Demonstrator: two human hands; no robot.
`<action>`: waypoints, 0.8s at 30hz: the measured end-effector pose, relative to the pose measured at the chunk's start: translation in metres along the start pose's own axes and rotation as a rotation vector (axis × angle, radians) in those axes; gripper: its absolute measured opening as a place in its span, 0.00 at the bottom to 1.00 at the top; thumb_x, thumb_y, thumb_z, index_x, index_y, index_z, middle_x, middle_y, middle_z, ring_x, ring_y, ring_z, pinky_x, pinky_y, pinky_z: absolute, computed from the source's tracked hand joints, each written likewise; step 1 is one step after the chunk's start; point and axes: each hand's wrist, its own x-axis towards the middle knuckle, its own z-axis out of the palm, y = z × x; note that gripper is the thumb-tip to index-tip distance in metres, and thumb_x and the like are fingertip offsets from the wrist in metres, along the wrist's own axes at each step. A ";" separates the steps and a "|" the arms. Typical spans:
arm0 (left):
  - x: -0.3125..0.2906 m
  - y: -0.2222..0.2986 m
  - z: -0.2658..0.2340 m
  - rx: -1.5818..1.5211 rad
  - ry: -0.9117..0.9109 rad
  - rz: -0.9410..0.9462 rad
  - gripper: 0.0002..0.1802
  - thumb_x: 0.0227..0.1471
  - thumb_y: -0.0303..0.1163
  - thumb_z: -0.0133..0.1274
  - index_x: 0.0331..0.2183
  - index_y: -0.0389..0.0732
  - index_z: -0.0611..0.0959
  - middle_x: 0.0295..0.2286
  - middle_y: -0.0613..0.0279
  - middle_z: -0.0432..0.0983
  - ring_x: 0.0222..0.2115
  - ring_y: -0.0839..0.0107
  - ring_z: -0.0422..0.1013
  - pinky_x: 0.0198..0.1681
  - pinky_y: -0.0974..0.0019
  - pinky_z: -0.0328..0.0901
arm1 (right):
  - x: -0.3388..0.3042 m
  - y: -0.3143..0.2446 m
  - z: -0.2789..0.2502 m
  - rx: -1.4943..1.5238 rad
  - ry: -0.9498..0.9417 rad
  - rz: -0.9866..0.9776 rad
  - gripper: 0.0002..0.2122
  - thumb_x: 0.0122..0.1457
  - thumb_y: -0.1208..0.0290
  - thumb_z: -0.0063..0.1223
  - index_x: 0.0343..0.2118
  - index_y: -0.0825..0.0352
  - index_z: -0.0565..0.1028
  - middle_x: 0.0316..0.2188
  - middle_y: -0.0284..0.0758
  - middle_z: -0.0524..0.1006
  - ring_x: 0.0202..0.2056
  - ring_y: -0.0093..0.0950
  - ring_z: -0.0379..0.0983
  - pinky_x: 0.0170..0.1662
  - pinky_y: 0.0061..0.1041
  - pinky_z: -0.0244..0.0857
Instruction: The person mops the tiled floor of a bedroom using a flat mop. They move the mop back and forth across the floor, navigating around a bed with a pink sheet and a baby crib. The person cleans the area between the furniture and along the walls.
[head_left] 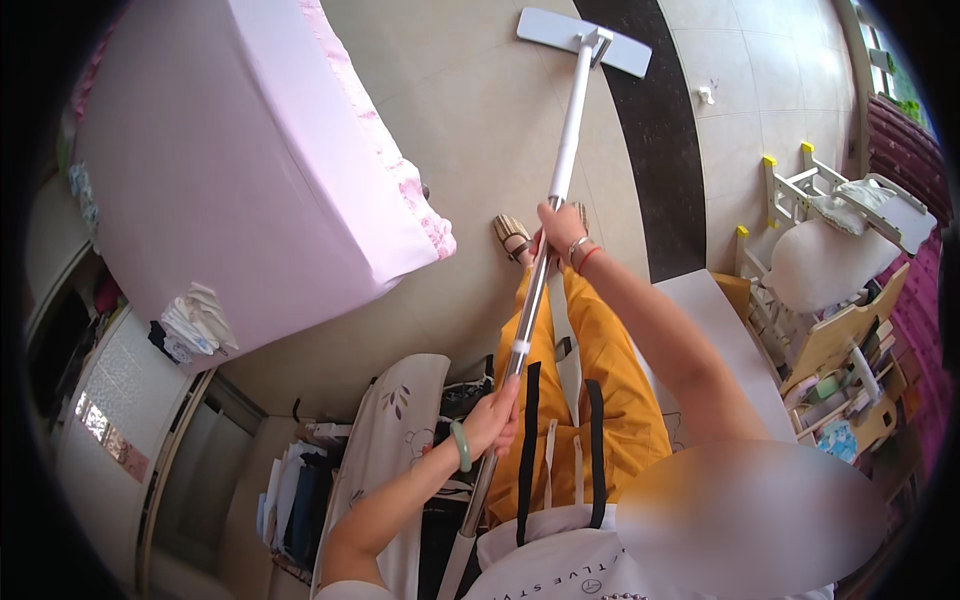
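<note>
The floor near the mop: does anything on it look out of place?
Yes: a small crumpled white scrap lies on the pale tiles, right of the dark strip. It looks odd alone there, perhaps dropped litter, but is too small to identify.

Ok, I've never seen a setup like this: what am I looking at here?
No machine here: someone is working bare-handed. This picture comes from the left of two fisheye cameras worn on the head, looking down, so straight edges bend. The left hand, below which sits a green bangle, and the right hand both grip a white-and-silver flat mop. Its rectangular head lies on the tiled floor, partly over a dark strip. Some cloths lie on a pink-covered bed.
</note>
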 end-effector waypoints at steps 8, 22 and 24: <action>0.046 0.130 0.072 0.024 -0.104 0.208 0.29 0.50 0.63 0.37 0.23 0.44 0.62 0.12 0.73 0.51 0.09 0.84 0.47 0.11 0.77 0.47 | 0.053 -0.116 -0.064 -0.032 0.320 -0.199 0.13 0.56 0.68 0.42 0.30 0.77 0.67 0.19 0.39 0.71 0.15 0.30 0.71 0.16 0.30 0.69; -0.058 -0.104 0.040 -0.237 0.075 -0.108 0.27 0.53 0.60 0.35 0.23 0.45 0.65 0.11 0.73 0.51 0.09 0.82 0.47 0.12 0.76 0.45 | -0.097 0.104 0.019 0.014 0.087 0.068 0.15 0.57 0.63 0.40 0.25 0.74 0.62 0.12 0.39 0.66 0.09 0.35 0.68 0.09 0.31 0.62; -0.077 -0.140 0.034 -0.287 0.107 -0.180 0.27 0.53 0.61 0.34 0.23 0.45 0.65 0.11 0.73 0.50 0.09 0.82 0.46 0.12 0.75 0.44 | -0.128 0.134 0.039 -0.060 0.069 0.094 0.18 0.57 0.61 0.42 0.23 0.74 0.62 0.11 0.39 0.67 0.09 0.37 0.68 0.10 0.33 0.62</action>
